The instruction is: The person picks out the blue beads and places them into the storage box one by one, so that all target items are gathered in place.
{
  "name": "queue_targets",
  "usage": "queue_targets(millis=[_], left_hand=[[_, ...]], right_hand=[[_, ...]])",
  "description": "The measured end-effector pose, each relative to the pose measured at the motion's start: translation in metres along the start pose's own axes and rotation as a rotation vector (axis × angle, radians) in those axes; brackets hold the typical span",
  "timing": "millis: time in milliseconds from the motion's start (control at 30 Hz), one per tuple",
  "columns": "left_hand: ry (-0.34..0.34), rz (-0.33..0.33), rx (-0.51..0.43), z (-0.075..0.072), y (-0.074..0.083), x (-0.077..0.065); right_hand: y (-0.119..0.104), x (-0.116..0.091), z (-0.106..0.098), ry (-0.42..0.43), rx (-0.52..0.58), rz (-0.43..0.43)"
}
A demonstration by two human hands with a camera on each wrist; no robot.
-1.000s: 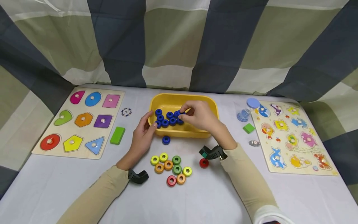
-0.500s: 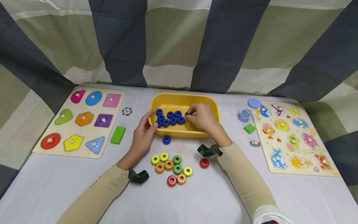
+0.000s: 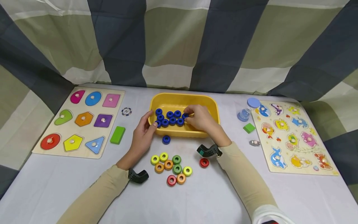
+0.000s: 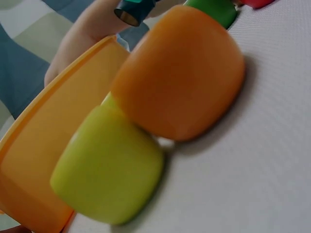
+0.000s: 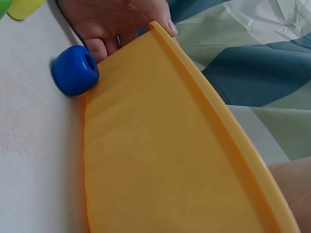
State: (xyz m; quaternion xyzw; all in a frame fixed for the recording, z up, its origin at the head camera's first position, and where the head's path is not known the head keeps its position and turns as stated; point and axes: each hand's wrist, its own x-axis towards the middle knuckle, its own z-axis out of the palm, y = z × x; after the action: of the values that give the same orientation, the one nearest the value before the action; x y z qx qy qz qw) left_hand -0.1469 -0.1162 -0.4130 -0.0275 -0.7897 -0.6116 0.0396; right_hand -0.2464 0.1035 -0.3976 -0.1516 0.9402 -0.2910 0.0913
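A yellow plastic tub (image 3: 183, 133) stands at the middle back with several blue rings (image 3: 172, 120) in its left half. My left hand (image 3: 142, 136) grips its left end, thumb over the near corner of the rim and fingers along the outside; the right wrist view shows that thumb (image 5: 163, 14) on the rim. Reaching inside the tub, my right hand (image 3: 200, 117) pinches a blue ring (image 3: 185, 116) between thumb and forefinger, close to the other rings. One more blue ring (image 3: 166, 139) lies on the cloth in front of the tub, and its hole shows in the right wrist view.
Yellow, orange, green and red rings (image 3: 168, 165) lie in front, with a red ring (image 3: 204, 162) apart under the right wrist. A shape puzzle board (image 3: 65, 130) and green block (image 3: 117, 135) are left. A sea-animal puzzle (image 3: 279, 141), clear blue-lidded container (image 3: 244, 115) and green piece (image 3: 249, 128) are right.
My right hand has moved a blue ring rightward from the group and then slightly back left inside the tub. The left hand has stayed on the tub's end.
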Motion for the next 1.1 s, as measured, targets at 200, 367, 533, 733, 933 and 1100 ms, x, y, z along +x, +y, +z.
queue_targets(millis=[200,367,533,733,933,1100], left_hand=[[0.000,0.001,-0.005,-0.001,0.000,0.000],[-0.001,0.009,-0.006,-0.001,0.000,-0.001],[0.003,0.012,-0.004,-0.002,0.000,-0.001],[0.000,0.022,-0.010,-0.002,-0.002,0.000],[-0.002,0.038,-0.006,-0.002,-0.003,0.000],[-0.003,0.036,-0.014,-0.001,-0.004,0.000]], right_hand=[[0.000,-0.002,-0.001,0.008,0.001,-0.009],[-0.012,-0.015,-0.008,0.082,0.068,-0.067],[-0.036,-0.039,-0.011,0.117,0.131,-0.289],[-0.048,-0.061,0.003,-0.014,0.077,-0.508],[-0.053,-0.076,0.012,-0.071,0.065,-0.581],[-0.053,-0.079,0.021,-0.182,-0.042,-0.539]])
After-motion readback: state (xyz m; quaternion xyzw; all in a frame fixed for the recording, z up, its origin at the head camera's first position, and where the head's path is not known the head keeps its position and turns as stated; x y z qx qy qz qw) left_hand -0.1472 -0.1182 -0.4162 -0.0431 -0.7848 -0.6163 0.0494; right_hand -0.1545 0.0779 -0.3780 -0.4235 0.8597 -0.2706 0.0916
